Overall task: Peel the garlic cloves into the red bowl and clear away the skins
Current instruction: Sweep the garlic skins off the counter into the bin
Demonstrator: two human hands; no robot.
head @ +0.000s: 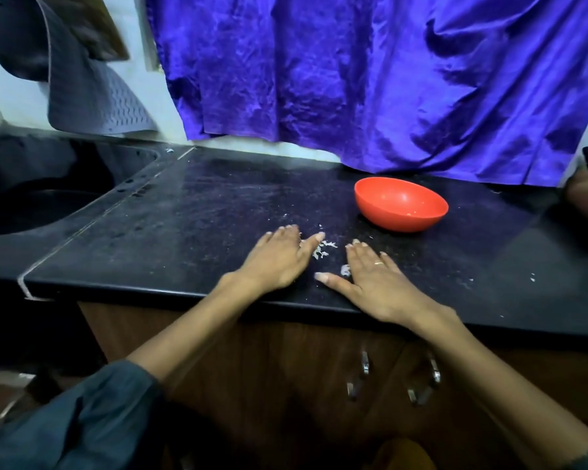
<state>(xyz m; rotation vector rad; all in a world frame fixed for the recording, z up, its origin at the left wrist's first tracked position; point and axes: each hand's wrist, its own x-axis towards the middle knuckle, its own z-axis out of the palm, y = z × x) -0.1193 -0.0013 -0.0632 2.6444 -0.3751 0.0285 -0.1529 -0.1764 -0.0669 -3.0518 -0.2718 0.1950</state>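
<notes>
Here, flat open-fingered left hand (279, 257) and right hand (370, 276) beside papery skins (323, 250).

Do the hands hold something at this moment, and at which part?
Nothing is held. The left hand and the right hand lie flat on the black counter, fingers straight, with garlic skins between them.
</notes>
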